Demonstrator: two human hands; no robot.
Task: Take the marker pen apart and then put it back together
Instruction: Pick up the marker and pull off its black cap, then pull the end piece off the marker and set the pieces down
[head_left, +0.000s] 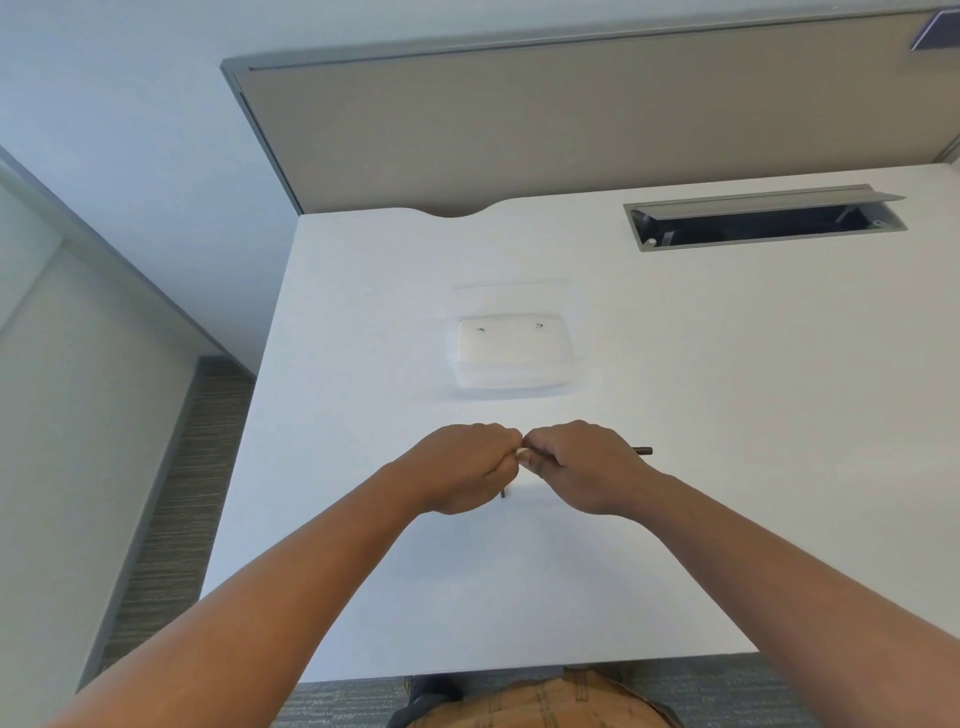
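Note:
Both my hands meet over the middle of the white desk (727, 415), fists closed around the marker pen. My left hand (462, 467) and my right hand (587, 465) touch knuckle to knuckle. A sliver of the white pen body (521, 453) shows between them. The pen's dark end (642, 451) sticks out to the right of my right hand. A small dark bit (503, 492) pokes out under my left hand; I cannot tell which part it is. Most of the pen is hidden inside my fists.
A clear plastic tray (511, 353) lies on the desk just beyond my hands. An open grey cable hatch (763, 218) is set in the desk at the far right. A grey partition (571, 114) stands behind the desk. The desk's left edge drops to carpet.

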